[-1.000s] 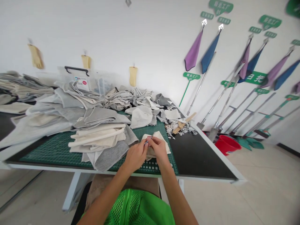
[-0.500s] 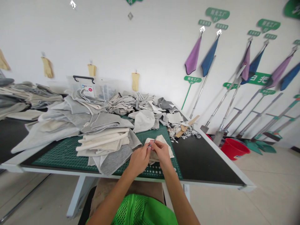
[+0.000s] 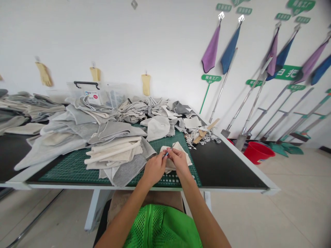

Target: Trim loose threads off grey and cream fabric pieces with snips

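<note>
Inspection log, head camera. Against the two earlier views I record no change in the work: the hands sit in the same place and the same pinch, and only the camera's view has drifted.

The left hand and right hand are both closed, fingertips pinching a cream cloth piece from either side. A small blue item shows between the fingers; it is too small for me to identify.

The cloth piece lies on the green cutting mat, close to the front edge of the tabletop and right of centre. It is soft, thin and irregular in outline, with its corners lifted.

Just left of the hands is a stack of folded cream fabric, lying over a mottled grey knit. Looser grey and oatmeal pieces heap toward the back edge. Near the back right corner of the mat, a pile of pale shredded scraps lies beside a flat wooden strip.
</note>
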The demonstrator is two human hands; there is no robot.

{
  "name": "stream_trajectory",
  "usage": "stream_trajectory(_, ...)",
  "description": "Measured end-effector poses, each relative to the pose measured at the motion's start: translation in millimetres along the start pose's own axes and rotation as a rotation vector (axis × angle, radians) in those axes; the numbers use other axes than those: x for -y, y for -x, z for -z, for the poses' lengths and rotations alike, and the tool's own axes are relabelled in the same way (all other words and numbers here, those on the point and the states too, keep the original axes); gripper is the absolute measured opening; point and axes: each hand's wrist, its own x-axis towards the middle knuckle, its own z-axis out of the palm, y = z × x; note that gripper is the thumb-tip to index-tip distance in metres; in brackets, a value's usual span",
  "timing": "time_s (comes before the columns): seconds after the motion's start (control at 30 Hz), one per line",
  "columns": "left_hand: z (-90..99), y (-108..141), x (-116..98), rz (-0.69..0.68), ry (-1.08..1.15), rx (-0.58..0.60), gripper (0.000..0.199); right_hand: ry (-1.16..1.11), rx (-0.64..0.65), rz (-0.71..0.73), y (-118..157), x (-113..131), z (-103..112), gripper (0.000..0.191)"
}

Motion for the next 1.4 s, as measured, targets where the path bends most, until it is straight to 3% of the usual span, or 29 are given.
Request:
stream_trajectory(0.6,-4.1,2,-2,-0.076,-0.199,-0.010,0.033,-0.047,-0.085,-0.022,1,0,-2,0.032)
stream_trajectory(0.73,-3.8,2,-3,-0.085,-0.264,-0.001,0.034,-0.057,-0.009,-0.039,2,-1,-1,0.033)
stream_trajectory(0.93,-4.4,3,-10,-0.080,-0.378,0.000,0.037,0.039,-0.128,0.056,4,-5,-3,0.032)
stream_trajectory(1.03,-6.1,2,-14,-0.061,-0.428,-0.041,0.043,0.041,-0.110,0.082,5,-4,-5,0.030)
stream_trajectory(1.27,-10.0,-1,-10,-0.085,-0.427,-0.046,0.036,-0.064,-0.014,-0.045,9,3,-6,0.035)
stream_trajectory(1.4,-8.3,-1,-8,-0.150,-0.354,-0.034,0.033,-0.196,-0.046,-0.096,9,5,-5,0.040)
